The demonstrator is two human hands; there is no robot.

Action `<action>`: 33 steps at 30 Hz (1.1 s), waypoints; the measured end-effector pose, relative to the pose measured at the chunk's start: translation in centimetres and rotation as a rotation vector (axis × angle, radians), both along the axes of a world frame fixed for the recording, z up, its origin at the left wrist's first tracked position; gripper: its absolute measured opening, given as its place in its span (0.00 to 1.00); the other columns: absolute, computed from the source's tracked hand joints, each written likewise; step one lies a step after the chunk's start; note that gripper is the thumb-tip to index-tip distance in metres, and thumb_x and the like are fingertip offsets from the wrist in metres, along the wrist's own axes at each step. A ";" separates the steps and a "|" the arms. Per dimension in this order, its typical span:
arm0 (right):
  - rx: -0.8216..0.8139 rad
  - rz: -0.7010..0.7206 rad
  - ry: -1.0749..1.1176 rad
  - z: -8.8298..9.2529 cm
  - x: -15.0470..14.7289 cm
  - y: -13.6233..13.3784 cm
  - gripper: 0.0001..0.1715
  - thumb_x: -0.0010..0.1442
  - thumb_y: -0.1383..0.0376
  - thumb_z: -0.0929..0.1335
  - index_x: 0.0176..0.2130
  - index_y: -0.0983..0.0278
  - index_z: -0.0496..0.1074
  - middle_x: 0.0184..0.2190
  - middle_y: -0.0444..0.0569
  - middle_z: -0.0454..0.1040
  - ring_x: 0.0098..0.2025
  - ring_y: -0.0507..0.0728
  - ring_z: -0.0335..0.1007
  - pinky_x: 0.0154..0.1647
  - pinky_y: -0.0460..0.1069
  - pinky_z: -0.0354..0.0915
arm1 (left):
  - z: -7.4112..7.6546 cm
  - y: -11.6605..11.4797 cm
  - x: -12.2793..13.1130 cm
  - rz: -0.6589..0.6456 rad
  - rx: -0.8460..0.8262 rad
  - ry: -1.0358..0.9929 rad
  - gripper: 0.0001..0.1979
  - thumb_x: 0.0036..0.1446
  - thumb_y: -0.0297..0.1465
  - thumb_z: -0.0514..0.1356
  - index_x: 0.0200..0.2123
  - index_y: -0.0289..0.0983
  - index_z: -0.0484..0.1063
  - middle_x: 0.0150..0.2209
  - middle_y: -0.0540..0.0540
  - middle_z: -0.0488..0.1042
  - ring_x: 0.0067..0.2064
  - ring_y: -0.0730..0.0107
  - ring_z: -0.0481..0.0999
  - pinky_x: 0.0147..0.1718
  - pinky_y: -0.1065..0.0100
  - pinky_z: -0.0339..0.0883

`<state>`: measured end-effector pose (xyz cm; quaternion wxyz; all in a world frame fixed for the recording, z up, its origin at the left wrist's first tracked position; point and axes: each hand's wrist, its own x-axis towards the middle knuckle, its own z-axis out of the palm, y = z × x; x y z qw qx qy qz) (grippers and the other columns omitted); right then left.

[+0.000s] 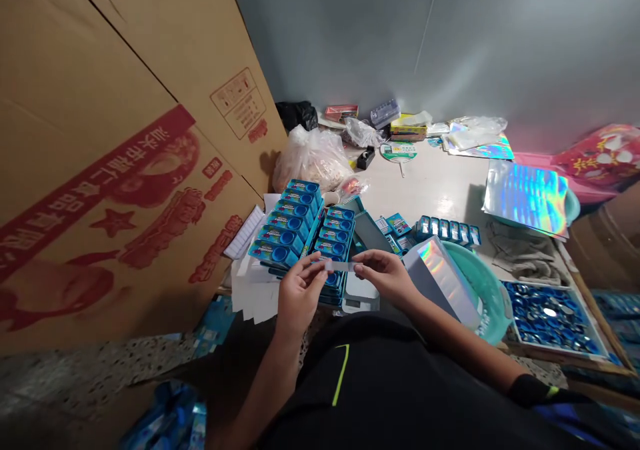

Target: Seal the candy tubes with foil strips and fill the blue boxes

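Observation:
Between my two hands stretches a short translucent strip (341, 266), level and close in front of my body. My left hand (301, 291) pinches one end, and my right hand (384, 275) pinches the other. Just beyond the strip, blue packs with round blue parts (293, 220) stand in rows. A second stack of these blue packs (336, 237) lies directly behind my fingers, partly covered by them. An open blue box (373, 227) is beyond my right hand. Under my right forearm rests a grey box with a shiny holographic face (440, 280).
A teal basin (500, 303) sits at the right, beside a tray of small round blue parts (550, 317). Tall printed cardboard (125, 137) walls the left side. A filled plastic bag (313, 160), a fan (399, 151) and holographic sheets (525, 193) lie farther back.

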<state>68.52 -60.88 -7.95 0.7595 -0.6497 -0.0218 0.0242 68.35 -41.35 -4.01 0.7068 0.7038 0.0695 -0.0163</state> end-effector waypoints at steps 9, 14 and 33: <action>-0.908 0.310 -0.711 5.3 -0.2 -2.3 0.25 0.69 0.69 0.61 0.64 0.62 0.65 0.38 0.53 0.78 0.40 0.59 0.72 0.41 0.53 0.70 | 2.2 -0.3 -0.6 -0.384 0.600 -0.401 0.18 0.60 0.37 0.64 0.52 0.42 0.75 0.51 0.42 0.79 0.55 0.57 0.76 0.59 0.54 0.66; -0.919 0.340 -0.634 6.4 -0.2 -2.5 0.31 0.68 0.67 0.63 0.68 0.56 0.60 0.40 0.52 0.79 0.42 0.61 0.74 0.43 0.55 0.71 | 1.6 -1.2 -0.1 -0.475 0.592 -0.391 0.07 0.60 0.37 0.63 0.39 0.45 0.82 0.36 0.47 0.83 0.40 0.60 0.81 0.63 0.50 0.58; 0.012 0.197 0.098 -1.2 -0.5 5.4 0.19 0.51 0.51 0.75 0.34 0.63 0.76 0.27 0.46 0.77 0.28 0.55 0.72 0.31 0.50 0.68 | -2.5 -1.4 -1.7 0.270 0.037 -0.102 0.14 0.51 0.42 0.68 0.30 0.36 0.74 0.31 0.46 0.79 0.38 0.64 0.80 0.42 0.64 0.73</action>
